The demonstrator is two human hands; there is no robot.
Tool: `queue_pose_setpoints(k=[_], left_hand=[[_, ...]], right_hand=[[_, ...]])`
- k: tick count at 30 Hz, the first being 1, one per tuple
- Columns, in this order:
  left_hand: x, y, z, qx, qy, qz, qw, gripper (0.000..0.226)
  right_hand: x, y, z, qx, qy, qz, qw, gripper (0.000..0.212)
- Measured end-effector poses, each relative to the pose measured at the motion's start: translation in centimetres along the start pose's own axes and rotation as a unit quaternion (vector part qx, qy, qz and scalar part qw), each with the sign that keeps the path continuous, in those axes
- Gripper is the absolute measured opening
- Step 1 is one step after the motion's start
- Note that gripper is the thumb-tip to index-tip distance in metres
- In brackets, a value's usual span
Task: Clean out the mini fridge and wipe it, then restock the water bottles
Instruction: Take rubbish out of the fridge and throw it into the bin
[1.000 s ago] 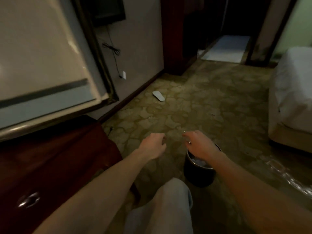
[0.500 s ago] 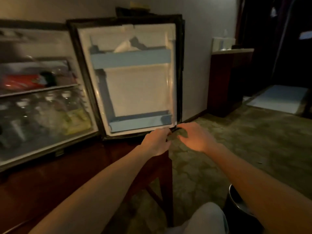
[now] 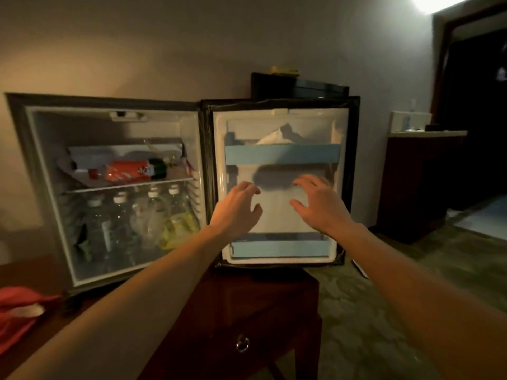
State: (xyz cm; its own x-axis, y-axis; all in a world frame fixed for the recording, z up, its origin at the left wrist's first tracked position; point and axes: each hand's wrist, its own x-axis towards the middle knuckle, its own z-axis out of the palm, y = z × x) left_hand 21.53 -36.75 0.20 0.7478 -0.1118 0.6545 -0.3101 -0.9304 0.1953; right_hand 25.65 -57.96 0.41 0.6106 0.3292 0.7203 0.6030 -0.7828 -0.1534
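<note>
The mini fridge [image 3: 35, 160] stands open on a dark wooden cabinet [image 3: 247, 311]. Its door [image 3: 343, 187] is swung fully to the right, with two blue door racks; a white packet [image 3: 274, 138] sits in the upper rack. On the fridge's upper shelf lies a red soda bottle [image 3: 126, 170] among wrappers. Below stand several clear water bottles [image 3: 120, 223] and a yellowish bag [image 3: 178, 229]. My left hand [image 3: 236, 209] and my right hand [image 3: 321, 204] are raised in front of the door's inner panel, fingers spread, holding nothing.
A red cloth [image 3: 19, 311] lies on the cabinet top at the far left. A drawer pull [image 3: 242, 343] shows on the cabinet front. A second dark cabinet [image 3: 417, 187] stands to the right, patterned carpet [image 3: 356, 325] below, and a dark doorway [image 3: 474, 119] beyond.
My view swung up from the floor and the bin to the open fridge. Both hands rose from the door's lower edge to its inner panel and spread their fingers.
</note>
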Motion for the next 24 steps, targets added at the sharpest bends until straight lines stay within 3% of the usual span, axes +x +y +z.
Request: queue_pose_setpoints(k=[5,8,14,19,22,24], left_hand=[[4.0,-0.7,-2.2,0.035,0.122,0.062,0.99,0.031],[6.4,-0.8,-2.9,0.039,0.159,0.086,0.983,0.036],[11.4,-0.8,-4.0,0.018,0.096,0.061,0.993,0.051],[13.5,-0.7,-3.0,-0.034,0.024,0.033,0.999,0.025],[13.8,-0.9,-2.3,-0.058,0.05,0.054,0.996,0.021],[13.8,-0.9,-2.3,-0.098,0.07,0.084,0.989,0.013]], right_hand=[[4.8,-0.4,-0.9,-0.03,0.097,-0.013,0.995,0.048],[7.7,-0.4,-1.8,-0.027,0.103,-0.012,0.994,0.053],[12.0,0.5,-3.2,-0.054,0.046,0.041,0.997,0.048],[13.1,1.4,-2.7,0.0,-0.02,0.041,0.999,0.035],[13.4,1.3,-1.9,0.007,-0.033,0.022,0.999,0.013],[13.6,1.1,-1.3,0.031,0.003,0.002,1.0,0.01]])
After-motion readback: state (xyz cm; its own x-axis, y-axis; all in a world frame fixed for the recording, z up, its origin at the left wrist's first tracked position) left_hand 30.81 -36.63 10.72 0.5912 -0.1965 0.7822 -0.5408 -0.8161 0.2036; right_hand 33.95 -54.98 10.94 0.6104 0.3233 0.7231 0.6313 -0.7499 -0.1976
